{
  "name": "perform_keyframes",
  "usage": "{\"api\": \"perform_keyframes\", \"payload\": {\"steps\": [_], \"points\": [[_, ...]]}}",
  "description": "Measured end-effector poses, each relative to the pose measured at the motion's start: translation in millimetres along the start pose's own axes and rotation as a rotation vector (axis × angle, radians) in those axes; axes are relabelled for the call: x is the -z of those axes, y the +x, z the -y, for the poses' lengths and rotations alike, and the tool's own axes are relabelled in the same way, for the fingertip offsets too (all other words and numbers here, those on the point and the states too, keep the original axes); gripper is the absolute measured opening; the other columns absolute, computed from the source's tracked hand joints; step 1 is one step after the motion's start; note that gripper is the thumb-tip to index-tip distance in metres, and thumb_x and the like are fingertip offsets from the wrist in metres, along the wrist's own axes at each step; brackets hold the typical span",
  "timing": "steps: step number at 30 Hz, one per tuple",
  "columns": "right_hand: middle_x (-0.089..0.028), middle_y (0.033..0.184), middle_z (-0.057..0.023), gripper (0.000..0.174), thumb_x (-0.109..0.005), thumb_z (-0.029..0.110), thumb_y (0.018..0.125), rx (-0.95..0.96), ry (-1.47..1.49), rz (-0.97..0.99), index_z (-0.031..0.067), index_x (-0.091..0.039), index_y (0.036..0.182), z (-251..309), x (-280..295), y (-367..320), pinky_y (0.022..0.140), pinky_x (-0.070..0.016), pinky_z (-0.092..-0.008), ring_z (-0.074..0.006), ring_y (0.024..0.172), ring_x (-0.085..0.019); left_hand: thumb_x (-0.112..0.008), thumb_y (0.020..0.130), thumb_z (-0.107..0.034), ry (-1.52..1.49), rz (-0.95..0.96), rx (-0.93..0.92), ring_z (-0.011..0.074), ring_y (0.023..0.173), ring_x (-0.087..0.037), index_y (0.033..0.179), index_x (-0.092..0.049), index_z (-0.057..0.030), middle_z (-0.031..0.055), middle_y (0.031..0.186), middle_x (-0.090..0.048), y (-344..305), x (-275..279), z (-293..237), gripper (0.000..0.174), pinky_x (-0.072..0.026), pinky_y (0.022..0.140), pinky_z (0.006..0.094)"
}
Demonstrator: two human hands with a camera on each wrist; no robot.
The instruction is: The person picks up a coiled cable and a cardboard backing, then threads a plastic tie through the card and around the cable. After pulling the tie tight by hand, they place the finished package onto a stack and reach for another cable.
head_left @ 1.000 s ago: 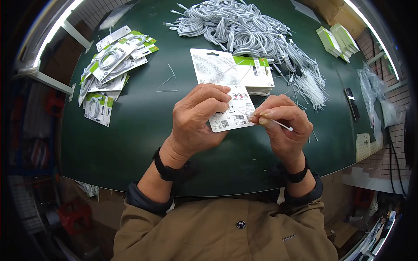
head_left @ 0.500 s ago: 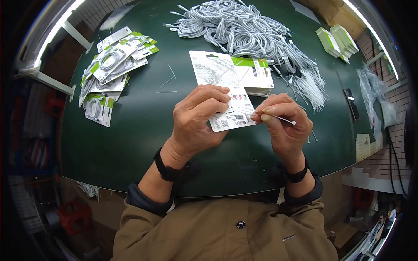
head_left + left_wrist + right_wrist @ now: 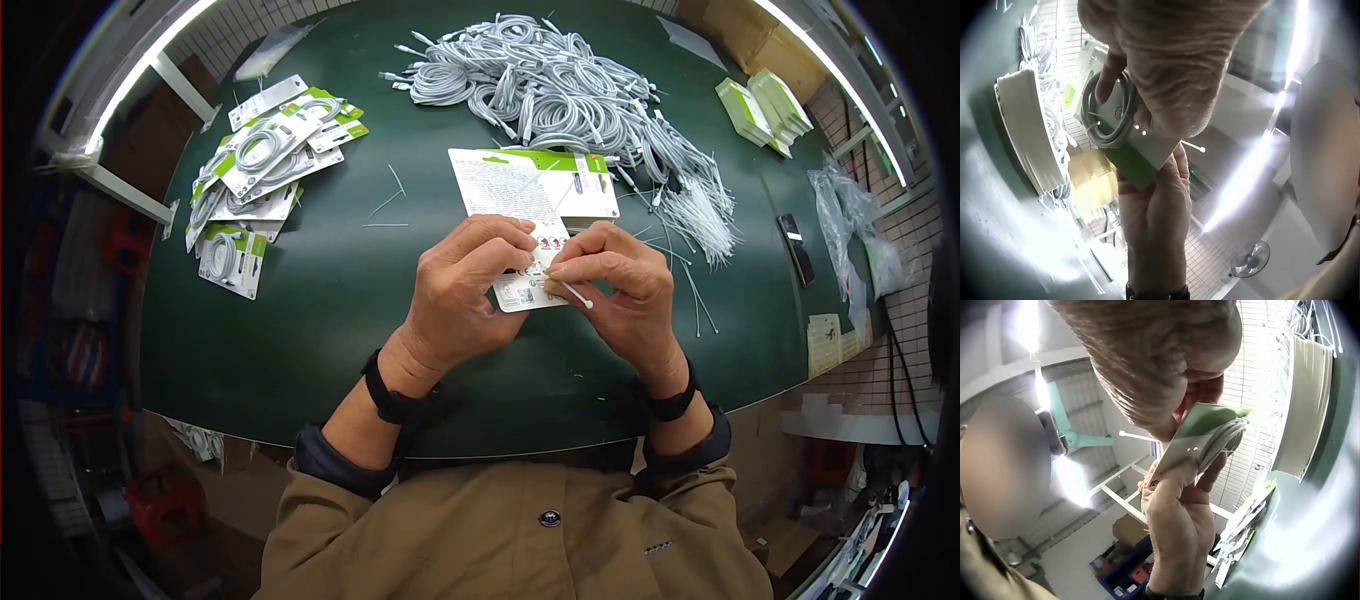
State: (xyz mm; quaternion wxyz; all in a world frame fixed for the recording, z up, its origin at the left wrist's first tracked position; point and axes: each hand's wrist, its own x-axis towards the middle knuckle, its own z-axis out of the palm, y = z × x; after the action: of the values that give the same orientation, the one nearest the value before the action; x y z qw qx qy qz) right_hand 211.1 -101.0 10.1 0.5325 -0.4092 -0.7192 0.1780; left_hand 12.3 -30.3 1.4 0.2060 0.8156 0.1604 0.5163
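The left hand [image 3: 455, 285] grips a white printed card [image 3: 505, 190], its text side facing up in the head view. Beneath it, in the left wrist view, a coiled white cable [image 3: 1124, 119] lies against the card's green and white face, with the left fingers around it. At the card's right edge the right hand [image 3: 625, 295] pinches a thin white cable tie [image 3: 578, 295], whose small head sticks out below the fingers. In the left wrist view the tie's head [image 3: 1202, 149] also shows past the card's edge.
Behind the hands lies a stack of green and white cards [image 3: 590, 195]. Coiled cables [image 3: 560, 90] are heaped at the back, loose ties [image 3: 700, 215] to their right. Carded cables [image 3: 265, 150] pile at the left; a phone [image 3: 796, 250] and plastic bags [image 3: 850, 215] lie right.
The right hand has moved left over the card's lower part with the tie. The left hand and card have shifted slightly down and right in the head view, which has itself moved a little.
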Motion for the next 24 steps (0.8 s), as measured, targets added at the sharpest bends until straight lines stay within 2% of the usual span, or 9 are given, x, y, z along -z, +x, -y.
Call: {"api": "perform_keyframes", "payload": {"steps": [3,9,10,14,17,18,21,22,24], "points": [[-0.074,0.094,-0.0055,0.018,-0.079,-0.006,0.083,-0.131,0.010,0.014,0.0050,-0.079,0.097,5.2,10.6,7.1,0.071,-0.0557,-0.0258,-0.0119,0.081,-0.069,-0.087,0.071,-0.001,0.029,0.039,0.020,0.0306,0.102,-0.077,0.091,-0.068,-0.0034,0.0126,0.104,-0.075,3.1,-0.1,-6.3,0.028,-0.0620,0.087,0.0376],[-0.072,0.088,-0.0013,0.006,-0.078,-0.001,0.090,-0.452,0.398,0.233,-0.0004,-0.077,0.096,12.6,36.8,22.3,0.070,-0.0522,-0.0221,-0.0060,0.079,-0.065,-0.085,0.074,0.002,0.137,0.052,-0.083,0.0284,0.089,-0.077,0.092,-0.070,-0.0058,0.0093,0.093,-0.076,9.2,4.8,-25.7,0.025,-0.0606,0.082,0.0371],[-0.072,0.087,-0.0013,0.006,-0.078,-0.001,0.090,-0.472,0.446,0.253,-0.0005,-0.076,0.096,13.6,38.1,23.7,0.071,-0.0521,-0.0221,-0.0063,0.079,-0.065,-0.087,0.072,-0.002,0.149,0.008,-0.121,0.0274,0.079,-0.074,0.089,-0.071,-0.0078,0.0070,0.086,-0.076,11.1,4.0,-27.7,0.025,-0.0579,0.073,0.0359],[-0.071,0.087,-0.0026,0.006,-0.077,0.001,0.091,-0.499,0.596,0.352,-0.0008,-0.075,0.097,9.4,39.0,28.1,0.074,-0.0524,-0.0231,-0.0081,0.081,-0.065,-0.088,0.076,-0.008,0.206,0.103,-0.131,0.0256,0.070,-0.071,0.084,-0.070,-0.0077,0.0071,0.079,-0.074,11.4,13.6,-34.3,0.019,-0.0505,0.061,0.0350],[-0.072,0.091,-0.0041,0.006,-0.076,0.003,0.091,-0.476,0.708,0.380,-0.0005,-0.074,0.096,-3.5,36.2,27.1,0.076,-0.0529,-0.0242,-0.0095,0.082,-0.066,-0.084,0.084,-0.007,-0.070,0.113,0.037,0.0211,0.071,-0.071,0.085,-0.068,-0.0050,0.0086,0.077,-0.073,8.6,10.3,-31.9,0.016,-0.0526,0.065,0.0320],[-0.072,0.092,-0.0046,0.006,-0.076,0.004,0.092,-0.466,0.751,0.381,-0.0004,-0.074,0.096,-8.0,34.6,25.7,0.077,-0.0531,-0.0245,-0.0099,0.083,-0.066,-0.077,0.095,-0.009,-0.240,0.124,0.234,0.0120,0.073,-0.067,0.093,-0.066,-0.0019,0.0075,0.078,-0.072,2.9,7.7,-36.4,0.013,-0.0536,0.068,0.0285],[-0.072,0.094,-0.0054,0.006,-0.075,0.005,0.092,-0.498,0.831,0.243,0.0005,-0.074,0.095,-16.6,27.3,23.7,0.078,-0.0533,-0.0248,-0.0106,0.083,-0.066,-0.073,0.099,-0.011,-0.450,0.052,0.459,0.0117,0.076,-0.068,0.103,-0.066,0.0006,0.0086,0.080,-0.071,-2.2,1.1,-30.1,0.014,-0.0551,0.073,0.0289],[-0.072,0.093,-0.0047,0.009,-0.073,0.008,0.095,-0.451,0.769,0.172,0.0005,-0.074,0.100,-24.9,23.0,21.3,0.074,-0.0528,-0.0227,-0.0092,0.080,-0.065,-0.064,0.106,-0.014,-0.466,0.048,0.451,0.0072,0.082,-0.064,0.113,-0.063,0.0007,0.0063,0.092,-0.073,-4.0,-1.3,-24.6,0.016,-0.0549,0.074,0.0275],[-0.072,0.092,-0.0040,0.011,-0.071,0.010,0.098,-0.576,0.780,0.010,0.0001,-0.073,0.104,-24.9,25.2,19.8,0.071,-0.0517,-0.0208,-0.0080,0.078,-0.064,-0.061,0.108,-0.013,-0.632,-0.062,0.543,0.0066,0.083,-0.064,0.114,-0.062,0.0006,0.0055,0.097,-0.073,-4.2,-8.2,-14.9,0.015,-0.0553,0.074,0.0270]]}}
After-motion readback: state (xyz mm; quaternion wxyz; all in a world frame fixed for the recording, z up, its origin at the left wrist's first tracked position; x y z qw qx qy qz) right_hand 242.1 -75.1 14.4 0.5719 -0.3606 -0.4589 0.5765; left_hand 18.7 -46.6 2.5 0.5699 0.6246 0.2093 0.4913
